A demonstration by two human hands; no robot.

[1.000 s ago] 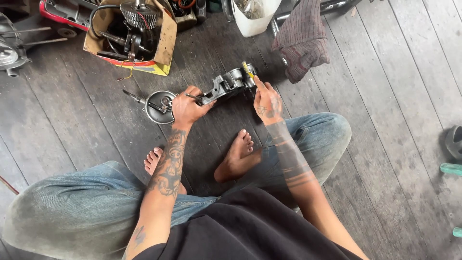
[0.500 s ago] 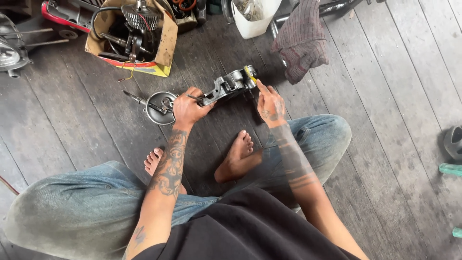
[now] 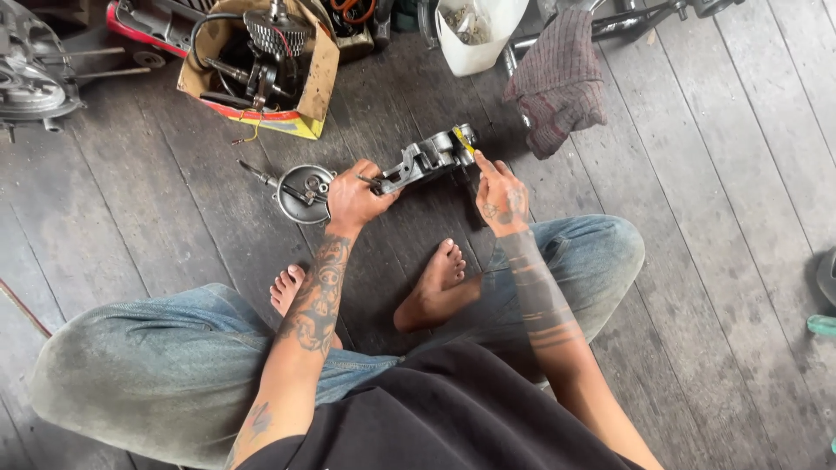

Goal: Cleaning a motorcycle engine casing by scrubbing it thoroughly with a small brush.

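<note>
I sit cross-legged on a dark wooden plank floor. My left hand [image 3: 355,197] grips the near end of a grey metal engine part [image 3: 427,158] that lies slanted on the boards. My right hand [image 3: 500,197] rests at the part's far end, with a finger pointing at a small yellow-tipped tool [image 3: 465,139] pressed against it. A round metal cover with a thin shaft [image 3: 300,191] lies just left of my left hand, touching the floor.
A cardboard box [image 3: 261,65] full of engine parts stands at the upper left, beside a grey engine casing [image 3: 30,74]. A white bucket [image 3: 475,35] and a dark red rag [image 3: 557,83] lie at the top. My bare feet [image 3: 435,283] are below the part.
My hands and the part keep the same grip. The view has shifted slightly, and my right hand has moved a little along the part's far end.
</note>
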